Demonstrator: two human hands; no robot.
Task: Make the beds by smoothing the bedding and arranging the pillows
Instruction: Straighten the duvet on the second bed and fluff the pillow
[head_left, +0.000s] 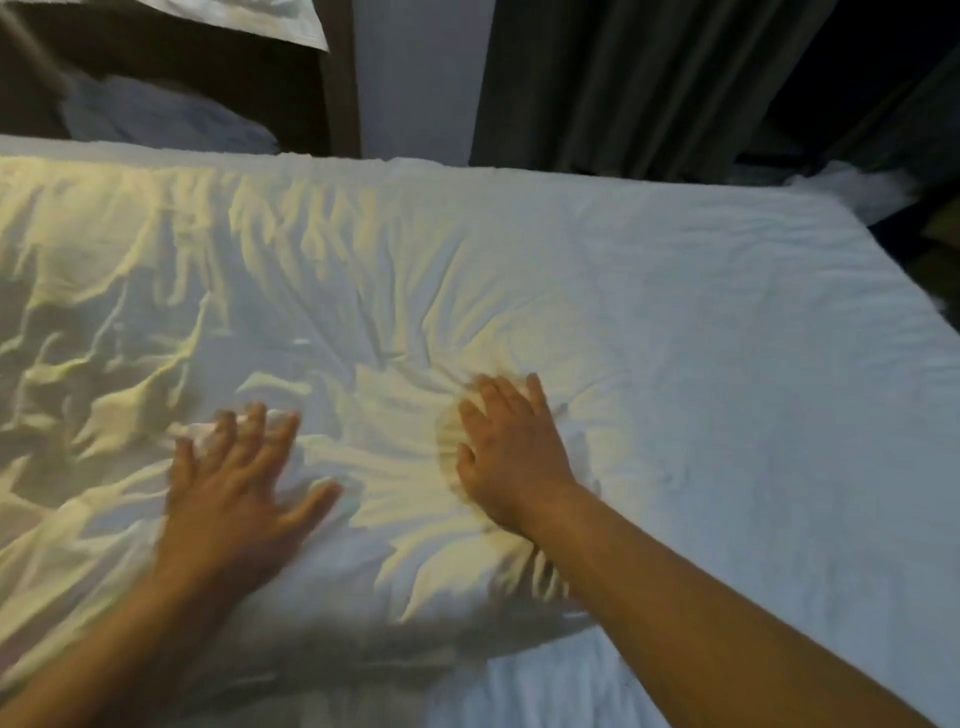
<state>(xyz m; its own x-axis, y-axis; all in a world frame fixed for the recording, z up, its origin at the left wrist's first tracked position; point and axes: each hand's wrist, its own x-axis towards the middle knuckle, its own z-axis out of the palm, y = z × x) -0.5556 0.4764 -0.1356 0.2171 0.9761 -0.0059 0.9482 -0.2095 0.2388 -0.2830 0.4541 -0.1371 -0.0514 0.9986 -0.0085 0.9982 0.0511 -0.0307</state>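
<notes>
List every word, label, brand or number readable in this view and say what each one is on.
None: no readable text shows anywhere.
The white bedding is plain, with no tag or print in sight.
The pillow behind the bed and the dark curtain carry no markings.
Left hand and right hand lie flat on the bedding, bare.

Both hands lie flat, palms down, on a white pillow (395, 457) resting on the bed. The left hand (234, 493) is blurred, fingers spread, near the pillow's left part. The right hand (511, 457) presses into the centre, creases radiating from it. The white sheet (727, 364) to the right appears smoother. Dark curtains (623, 78) hang beyond the bed's far edge.
</notes>
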